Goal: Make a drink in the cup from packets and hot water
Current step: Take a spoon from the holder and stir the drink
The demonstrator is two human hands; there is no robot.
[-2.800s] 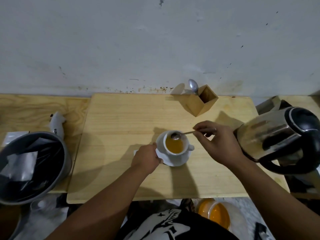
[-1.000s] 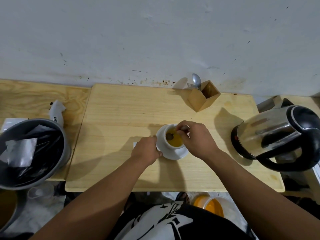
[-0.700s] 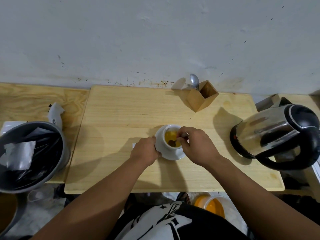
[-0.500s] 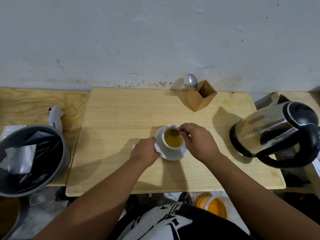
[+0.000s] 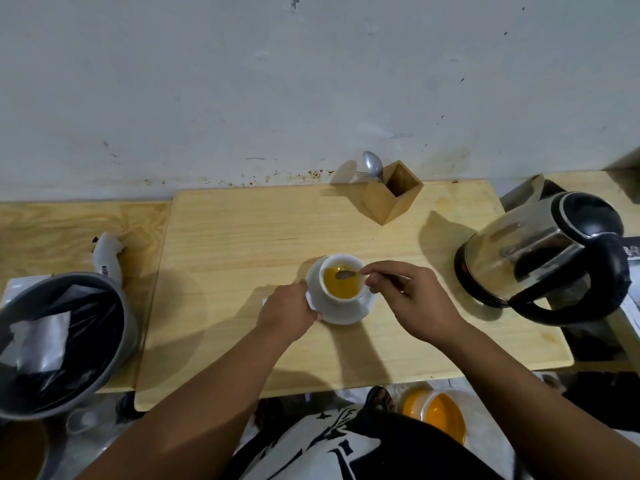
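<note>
Pale, scuffed wall [image 5: 311,81] fills the top of my view, and below it runs the light wooden tabletop [image 5: 242,244] where I am working. Near its middle sits the white cup [image 5: 341,284] on its white saucer [image 5: 349,311], the cup holding an orange-yellow drink. My left hand [image 5: 287,311] is at the saucer's left edge, fingers curled shut on its rim, with a scrap of something white showing just under my knuckles (too hidden to name). My right hand [image 5: 412,303] hangs just right of the cup, fingers pinched together on the handle of a small spoon [image 5: 346,274]; its bowl lies over the liquid near the far side of the cup, and whether it touches the surface I cannot tell.

Around me: a steel kettle [image 5: 540,251] with a black lid and handle stands well to the right, close to the tabletop's edge. At the back, against the wall, a square wooden holder [image 5: 391,195] stands with a spoon and a fork [image 5: 372,168] poking up behind it. To the left, on a second wooden surface, a grey bin [image 5: 114,341] with a black liner holds silvery empty packets [image 5: 38,337], and a crumpled white packet [image 5: 107,258] lies beyond it. Down by my lap sits a round tub of orange liquid [image 5: 436,414].
</note>
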